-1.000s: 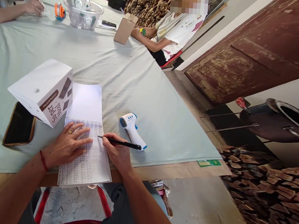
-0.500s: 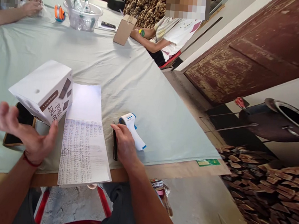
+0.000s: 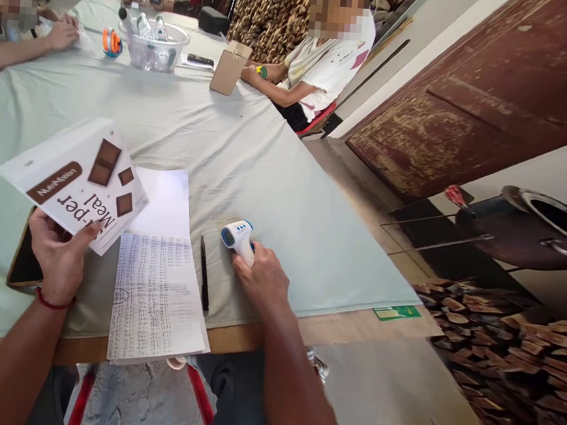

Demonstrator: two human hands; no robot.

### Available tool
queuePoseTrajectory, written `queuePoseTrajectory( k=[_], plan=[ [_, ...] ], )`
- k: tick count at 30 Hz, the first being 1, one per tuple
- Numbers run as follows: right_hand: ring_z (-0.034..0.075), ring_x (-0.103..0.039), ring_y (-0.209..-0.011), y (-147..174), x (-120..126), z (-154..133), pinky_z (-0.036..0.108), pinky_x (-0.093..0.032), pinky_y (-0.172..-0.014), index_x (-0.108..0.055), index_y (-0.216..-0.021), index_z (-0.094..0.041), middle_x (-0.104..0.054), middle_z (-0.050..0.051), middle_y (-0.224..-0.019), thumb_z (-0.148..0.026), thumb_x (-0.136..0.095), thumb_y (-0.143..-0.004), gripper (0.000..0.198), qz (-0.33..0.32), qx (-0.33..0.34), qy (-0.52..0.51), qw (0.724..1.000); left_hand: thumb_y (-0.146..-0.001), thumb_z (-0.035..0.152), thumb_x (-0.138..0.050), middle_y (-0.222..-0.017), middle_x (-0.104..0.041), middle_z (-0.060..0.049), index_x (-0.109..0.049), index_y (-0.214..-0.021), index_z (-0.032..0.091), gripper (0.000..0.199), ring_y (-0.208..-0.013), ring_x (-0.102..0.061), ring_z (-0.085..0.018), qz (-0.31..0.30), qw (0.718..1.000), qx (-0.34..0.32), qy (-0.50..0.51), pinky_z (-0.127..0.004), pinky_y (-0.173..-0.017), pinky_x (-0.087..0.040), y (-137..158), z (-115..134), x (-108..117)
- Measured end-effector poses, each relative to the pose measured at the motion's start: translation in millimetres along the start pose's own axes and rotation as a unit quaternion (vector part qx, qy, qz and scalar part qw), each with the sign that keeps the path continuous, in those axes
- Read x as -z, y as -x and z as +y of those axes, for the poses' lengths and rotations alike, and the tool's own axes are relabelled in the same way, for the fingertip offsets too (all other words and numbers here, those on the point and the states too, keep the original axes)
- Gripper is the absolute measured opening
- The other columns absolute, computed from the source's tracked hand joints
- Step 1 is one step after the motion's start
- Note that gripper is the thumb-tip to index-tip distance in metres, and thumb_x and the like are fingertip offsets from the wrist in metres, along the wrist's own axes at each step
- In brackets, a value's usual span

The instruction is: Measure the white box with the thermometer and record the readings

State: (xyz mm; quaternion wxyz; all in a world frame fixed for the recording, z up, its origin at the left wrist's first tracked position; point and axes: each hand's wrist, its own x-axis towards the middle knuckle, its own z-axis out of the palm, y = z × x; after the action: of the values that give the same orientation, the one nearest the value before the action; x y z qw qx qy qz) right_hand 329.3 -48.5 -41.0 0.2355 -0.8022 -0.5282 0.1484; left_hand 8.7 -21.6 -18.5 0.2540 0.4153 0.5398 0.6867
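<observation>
My left hand (image 3: 61,254) grips a white cardboard box (image 3: 77,186) by its near lower edge, tilted so its printed side with brown squares faces me. Under and beside that hand lies a dark flat case (image 3: 24,261), partly hidden. My right hand (image 3: 263,276) is wrapped around the handle of a white and blue infrared thermometer (image 3: 238,238), low at the table. A black pen (image 3: 204,275) lies on the cloth between the right hand and an open notebook (image 3: 152,294) filled with handwriting.
A pale cloth covers the table (image 3: 325,242). Toward the far end stand a plastic basin (image 3: 161,52) with bottles, an orange tape roll (image 3: 112,42) and a brown carton (image 3: 230,69). Other people sit around the table. Chopped firewood (image 3: 512,361) is stacked at right, below a dark pot (image 3: 523,225).
My right hand has let go of the pen and taken hold of the thermometer. My left hand has closed on the white box, which has turned its printed side toward me.
</observation>
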Motion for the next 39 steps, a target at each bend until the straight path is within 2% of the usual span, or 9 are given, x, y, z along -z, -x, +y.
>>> queuePoseTrajectory(
  k=[3,6,8,10,19,24,30,35,39],
  plan=[
    [0.023,-0.057,-0.081,15,-2,-22,0.034,-0.046,-0.072,-0.066,-0.097,-0.018,-0.066,0.008,-0.088,-0.051,-0.061,-0.076,0.039,-0.044,0.014,-0.264,0.963,-0.057,0.034,-0.084,-0.090,-0.065,0.000,-0.058,-0.092,0.020,0.045,-0.081,-0.061,-0.018,0.025,0.997,0.046,0.058,-0.033,-0.073,-0.052,7,5,-5],
    [0.015,-0.046,-0.061,42,-9,-48,0.028,-0.039,-0.059,-0.057,-0.071,-0.020,-0.054,0.000,-0.065,-0.057,-0.061,-0.074,0.037,-0.189,0.017,-0.481,0.856,-0.057,0.037,-0.087,-0.091,-0.068,-0.001,-0.060,-0.096,0.019,0.051,-0.075,-0.062,-0.017,-0.080,0.986,0.135,0.051,-0.029,-0.065,-0.050,15,3,-7],
    [0.013,-0.043,-0.058,58,-14,-62,0.027,-0.036,-0.056,-0.055,-0.067,-0.020,-0.052,-0.001,-0.063,-0.055,-0.064,-0.073,0.037,-0.289,0.011,-0.527,0.799,-0.058,0.039,-0.088,-0.096,-0.069,-0.003,-0.059,-0.102,0.019,0.057,-0.078,-0.064,-0.019,-0.127,0.979,0.155,0.037,-0.030,-0.066,-0.051,17,2,-8],
    [0.012,-0.042,-0.058,69,-18,-73,0.026,-0.036,-0.056,-0.055,-0.067,-0.020,-0.051,-0.002,-0.062,-0.053,-0.066,-0.073,0.035,-0.332,0.007,-0.536,0.776,-0.060,0.042,-0.087,-0.098,-0.069,-0.005,-0.059,-0.105,0.018,0.058,-0.080,-0.064,-0.020,-0.145,0.976,0.162,0.029,-0.030,-0.067,-0.051,18,3,-9],
    [0.016,-0.053,-0.068,77,-17,-80,0.028,-0.044,-0.067,-0.060,-0.079,-0.022,-0.057,-0.002,-0.068,-0.050,-0.067,-0.078,0.030,-0.341,0.015,-0.529,0.777,-0.059,0.042,-0.088,-0.104,-0.071,-0.007,-0.059,-0.109,0.017,0.063,-0.089,-0.067,-0.023,-0.164,0.968,0.184,0.043,-0.033,-0.074,-0.054,17,13,-10],
    [0.015,-0.053,-0.067,77,-25,-76,0.028,-0.046,-0.067,-0.058,-0.075,-0.022,-0.055,-0.002,-0.067,-0.051,-0.069,-0.079,0.032,-0.339,0.017,-0.561,0.755,-0.060,0.042,-0.088,-0.104,-0.070,-0.007,-0.058,-0.110,0.018,0.063,-0.090,-0.067,-0.023,-0.168,0.971,0.170,0.032,-0.032,-0.073,-0.055,18,13,-9],
    [0.018,-0.060,-0.076,79,-25,-80,0.030,-0.050,-0.072,-0.064,-0.097,-0.021,-0.066,0.001,-0.081,-0.049,-0.081,-0.068,0.043,-0.389,0.007,-0.582,0.714,-0.056,0.040,-0.091,-0.106,-0.068,-0.007,-0.052,-0.118,0.019,0.076,-0.089,-0.066,-0.024,-0.203,0.963,0.178,-0.012,-0.034,-0.071,-0.055,18,15,-6],
    [0.018,-0.060,-0.070,66,-15,-74,0.030,-0.050,-0.068,-0.067,-0.090,-0.021,-0.066,0.001,-0.074,-0.053,-0.078,-0.071,0.039,-0.297,0.012,-0.571,0.765,-0.060,0.042,-0.090,-0.104,-0.067,-0.006,-0.053,-0.111,0.021,0.066,-0.089,-0.065,-0.024,-0.173,0.977,0.122,-0.010,-0.035,-0.072,-0.054,17,12,-2],
    [0.020,-0.064,-0.080,48,-7,-63,0.031,-0.052,-0.073,-0.067,-0.099,-0.020,-0.072,0.004,-0.088,-0.051,-0.077,-0.071,0.043,-0.206,0.004,-0.553,0.807,-0.062,0.038,-0.090,-0.118,-0.063,-0.005,-0.049,-0.116,0.027,0.069,-0.108,-0.062,-0.030,-0.087,0.995,0.028,-0.039,-0.045,-0.090,-0.054,8,12,4]
  ],
)
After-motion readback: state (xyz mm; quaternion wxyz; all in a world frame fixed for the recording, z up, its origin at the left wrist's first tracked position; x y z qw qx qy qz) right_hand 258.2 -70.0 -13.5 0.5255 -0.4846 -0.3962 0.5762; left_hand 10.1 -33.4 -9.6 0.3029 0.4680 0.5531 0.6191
